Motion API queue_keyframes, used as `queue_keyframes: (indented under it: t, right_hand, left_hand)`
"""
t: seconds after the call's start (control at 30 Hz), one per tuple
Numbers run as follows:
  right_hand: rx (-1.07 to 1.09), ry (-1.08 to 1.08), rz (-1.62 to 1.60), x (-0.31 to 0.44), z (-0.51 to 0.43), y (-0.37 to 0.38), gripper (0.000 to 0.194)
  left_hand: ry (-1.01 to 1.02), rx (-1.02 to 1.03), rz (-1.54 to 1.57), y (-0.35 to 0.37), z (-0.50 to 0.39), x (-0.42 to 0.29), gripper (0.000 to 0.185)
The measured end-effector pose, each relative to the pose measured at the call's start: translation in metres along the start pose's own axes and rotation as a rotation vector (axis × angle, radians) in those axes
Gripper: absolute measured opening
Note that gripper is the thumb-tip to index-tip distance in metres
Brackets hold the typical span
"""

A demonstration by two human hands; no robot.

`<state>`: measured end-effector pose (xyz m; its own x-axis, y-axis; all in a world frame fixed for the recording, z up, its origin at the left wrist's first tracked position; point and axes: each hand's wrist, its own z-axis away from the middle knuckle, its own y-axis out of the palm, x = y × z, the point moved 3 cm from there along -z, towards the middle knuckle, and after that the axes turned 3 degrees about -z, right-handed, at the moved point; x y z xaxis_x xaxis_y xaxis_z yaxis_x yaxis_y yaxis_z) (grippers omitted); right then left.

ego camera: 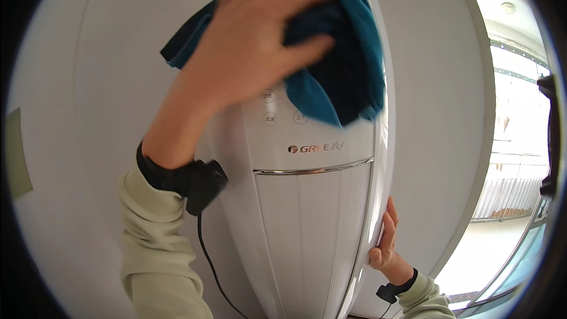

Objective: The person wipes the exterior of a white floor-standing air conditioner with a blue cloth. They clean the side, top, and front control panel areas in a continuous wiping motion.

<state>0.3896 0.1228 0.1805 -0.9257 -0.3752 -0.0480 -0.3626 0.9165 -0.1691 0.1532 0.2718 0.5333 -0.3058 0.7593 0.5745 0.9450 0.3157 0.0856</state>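
Note:
A white Gree floor-standing air conditioner (314,217) stands upright right before me. My left hand (252,44), blurred and with fingers spread, lies over a dark blue cloth (361,53) against its upper front. The cloth is bunched and folded, and it hides the top part of the control panel. Round touch buttons (269,118) show below its edge. Lower down, a chrome trim strip (314,170) crosses above the ribbed panel. My right hand (387,243) rests against the right side of the unit, lower than the left, and holds nothing.
White walls (429,97) flank the unit. Black wrist devices (206,184) with cables sit on both my wrists; the left cable (212,266) hangs beside the unit. At the right, a bright window opening (509,177) shows a railing. A greenish panel (18,155) is at the far left.

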Motion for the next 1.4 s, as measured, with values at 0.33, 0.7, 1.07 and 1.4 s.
queue_keyframes:
  t: [0.33, 0.7, 1.07, 1.4]
  right_hand:
    - [-0.016, -0.026, -0.017, -0.001, 0.004, 0.0, 0.074]
    - [0.003, 0.022, 0.003, 0.005, 0.003, -0.002, 0.074]
    - [-0.026, -0.015, -0.001, 0.007, 0.003, 0.0, 0.073]
    - [-0.047, -0.031, 0.012, 0.004, -0.004, 0.0, 0.073]
  left_hand:
    - [-0.954, -0.173, 1.095, 0.065, 0.064, 0.16, 0.072]
    - [-1.314, 0.262, 1.195, 0.155, 0.173, 0.164, 0.063]
    - [-1.075, -0.188, 1.125, 0.095, 0.132, 0.172, 0.051]
    - [0.038, 0.018, -0.141, -0.002, 0.033, 0.0, 0.072]
